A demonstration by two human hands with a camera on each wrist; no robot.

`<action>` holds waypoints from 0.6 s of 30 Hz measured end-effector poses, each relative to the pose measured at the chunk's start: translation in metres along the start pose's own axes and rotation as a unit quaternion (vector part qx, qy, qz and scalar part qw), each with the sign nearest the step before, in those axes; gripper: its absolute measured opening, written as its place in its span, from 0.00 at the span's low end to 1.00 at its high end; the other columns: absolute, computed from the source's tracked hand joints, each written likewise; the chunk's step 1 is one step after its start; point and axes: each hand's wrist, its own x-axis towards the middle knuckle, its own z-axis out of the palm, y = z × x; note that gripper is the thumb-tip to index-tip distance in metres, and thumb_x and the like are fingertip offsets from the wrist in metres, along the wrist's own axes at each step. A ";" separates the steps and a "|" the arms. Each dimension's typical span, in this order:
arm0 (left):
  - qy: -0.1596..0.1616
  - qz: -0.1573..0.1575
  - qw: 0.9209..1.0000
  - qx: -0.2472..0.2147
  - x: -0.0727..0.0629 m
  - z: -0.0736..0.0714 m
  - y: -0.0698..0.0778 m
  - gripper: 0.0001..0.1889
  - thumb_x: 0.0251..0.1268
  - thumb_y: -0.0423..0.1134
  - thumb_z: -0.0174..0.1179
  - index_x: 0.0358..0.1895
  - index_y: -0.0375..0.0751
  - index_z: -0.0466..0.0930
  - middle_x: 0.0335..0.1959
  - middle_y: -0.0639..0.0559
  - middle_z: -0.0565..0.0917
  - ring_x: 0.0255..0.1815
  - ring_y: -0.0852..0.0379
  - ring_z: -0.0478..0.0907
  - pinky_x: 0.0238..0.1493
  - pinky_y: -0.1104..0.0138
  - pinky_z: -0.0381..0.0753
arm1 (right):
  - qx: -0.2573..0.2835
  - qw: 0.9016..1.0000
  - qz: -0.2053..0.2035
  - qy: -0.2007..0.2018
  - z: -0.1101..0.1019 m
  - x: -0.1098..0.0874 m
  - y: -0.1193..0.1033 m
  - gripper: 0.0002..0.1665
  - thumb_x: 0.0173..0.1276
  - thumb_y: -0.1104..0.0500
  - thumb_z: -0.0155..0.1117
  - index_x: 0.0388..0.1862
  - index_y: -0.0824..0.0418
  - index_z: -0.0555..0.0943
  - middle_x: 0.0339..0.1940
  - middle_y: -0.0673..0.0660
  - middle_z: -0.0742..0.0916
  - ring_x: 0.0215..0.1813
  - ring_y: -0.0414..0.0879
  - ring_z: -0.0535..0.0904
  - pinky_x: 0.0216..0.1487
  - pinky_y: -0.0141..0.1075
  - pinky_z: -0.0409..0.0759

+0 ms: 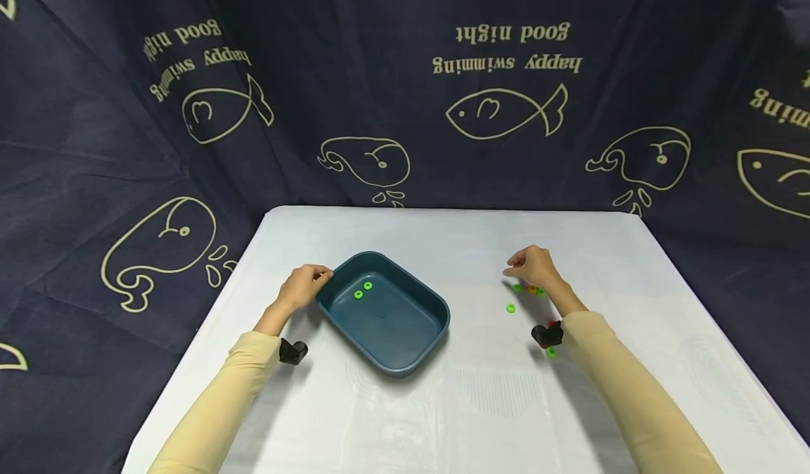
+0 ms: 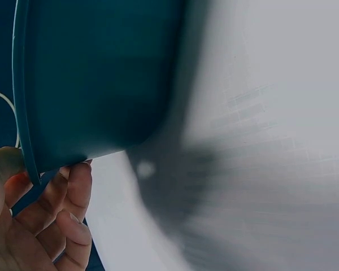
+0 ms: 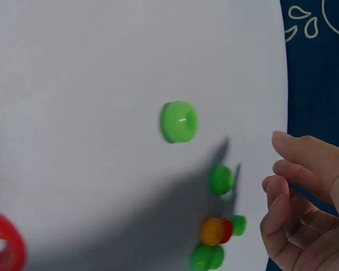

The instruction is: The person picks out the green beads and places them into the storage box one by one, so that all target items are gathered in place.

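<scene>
A dark teal plastic tub stands on the table, two small green rings lying inside near its far left corner. At that corner my left hand pinches the rim between thumb and fingers; the left wrist view shows the grip close up. My right hand hovers over small rings on the table's right side, fingers loosely bent with nothing between them. Below it lie a green ring, another green ring, and an orange ring against a red one.
Nearer the right forearm lie a green ring and red pieces partly hidden by the black wrist camera. A red ring shows at the right wrist view's edge. A dark printed cloth hangs behind the white table.
</scene>
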 end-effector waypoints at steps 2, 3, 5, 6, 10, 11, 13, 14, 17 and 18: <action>0.001 0.003 1.000 0.000 0.000 0.000 0.000 0.17 0.71 0.43 0.50 0.52 0.38 0.81 0.48 0.37 0.83 0.44 0.43 0.81 0.38 0.53 0.77 | 0.011 1.000 0.012 -0.015 0.002 -0.003 0.004 0.17 0.56 0.60 0.71 0.40 0.71 0.84 0.30 0.63 0.87 0.23 0.44 0.78 0.27 0.34 0.75; 0.001 0.005 1.000 -0.001 0.000 0.000 0.000 0.17 0.71 0.43 0.50 0.53 0.38 0.81 0.48 0.37 0.83 0.44 0.43 0.81 0.38 0.53 0.78 | 0.015 0.999 0.019 -0.021 0.003 -0.004 0.006 0.17 0.55 0.60 0.71 0.40 0.71 0.84 0.29 0.62 0.87 0.21 0.43 0.78 0.25 0.33 0.74; 0.002 0.006 1.000 -0.001 -0.001 0.000 0.000 0.17 0.71 0.43 0.50 0.53 0.38 0.80 0.48 0.37 0.83 0.44 0.42 0.81 0.39 0.53 0.77 | 0.026 0.999 0.029 -0.033 0.004 -0.006 0.009 0.17 0.54 0.62 0.72 0.40 0.71 0.84 0.27 0.62 0.87 0.19 0.43 0.78 0.22 0.31 0.73; 0.002 0.006 1.000 -0.002 -0.001 0.000 0.000 0.17 0.71 0.43 0.50 0.53 0.38 0.80 0.49 0.37 0.83 0.44 0.42 0.81 0.39 0.53 0.77 | 0.030 0.998 0.033 -0.037 0.005 -0.007 0.011 0.16 0.54 0.62 0.72 0.40 0.71 0.84 0.27 0.61 0.87 0.19 0.42 0.78 0.21 0.31 0.73; 0.001 0.003 1.000 -0.002 -0.001 0.000 -0.001 0.17 0.71 0.43 0.50 0.53 0.38 0.80 0.49 0.37 0.83 0.45 0.42 0.81 0.39 0.53 0.77 | 0.027 0.998 0.037 -0.043 0.007 -0.010 0.018 0.15 0.52 0.65 0.72 0.39 0.71 0.84 0.24 0.60 0.86 0.18 0.40 0.76 0.21 0.31 0.74; 0.000 0.001 1.000 -0.002 0.000 0.000 -0.001 0.17 0.71 0.43 0.49 0.53 0.39 0.80 0.49 0.37 0.83 0.45 0.42 0.81 0.39 0.53 0.77 | 0.025 0.998 0.040 -0.042 0.008 -0.011 0.019 0.15 0.52 0.65 0.72 0.39 0.71 0.84 0.24 0.59 0.86 0.19 0.40 0.76 0.21 0.31 0.74; -0.002 0.000 1.000 -0.002 0.000 0.000 -0.001 0.17 0.72 0.43 0.49 0.53 0.39 0.80 0.49 0.37 0.83 0.45 0.43 0.81 0.39 0.53 0.77 | 0.023 0.998 0.040 -0.042 0.009 -0.012 0.022 0.14 0.52 0.66 0.72 0.38 0.71 0.84 0.22 0.58 0.85 0.18 0.41 0.76 0.21 0.31 0.74; -0.001 -0.001 1.000 -0.003 0.000 0.000 -0.001 0.17 0.72 0.43 0.49 0.53 0.39 0.80 0.49 0.37 0.83 0.45 0.43 0.81 0.40 0.53 0.77 | 0.022 0.998 0.039 -0.042 0.009 -0.013 0.023 0.14 0.52 0.66 0.72 0.38 0.71 0.84 0.21 0.58 0.85 0.18 0.41 0.76 0.21 0.31 0.74; -0.001 0.000 1.000 -0.003 0.000 0.000 -0.001 0.17 0.72 0.43 0.49 0.53 0.39 0.80 0.49 0.38 0.83 0.45 0.42 0.81 0.40 0.52 0.77 | 0.024 0.998 0.038 -0.039 0.010 -0.015 0.024 0.12 0.52 0.67 0.71 0.36 0.71 0.84 0.20 0.56 0.84 0.18 0.41 0.76 0.20 0.31 0.74; -0.001 0.000 1.000 -0.004 0.000 0.000 -0.001 0.17 0.72 0.43 0.49 0.53 0.39 0.80 0.49 0.38 0.83 0.46 0.42 0.81 0.40 0.52 0.77 | 0.024 0.998 0.036 -0.038 0.010 -0.016 0.025 0.12 0.52 0.67 0.70 0.36 0.71 0.84 0.19 0.56 0.83 0.17 0.41 0.75 0.20 0.31 0.73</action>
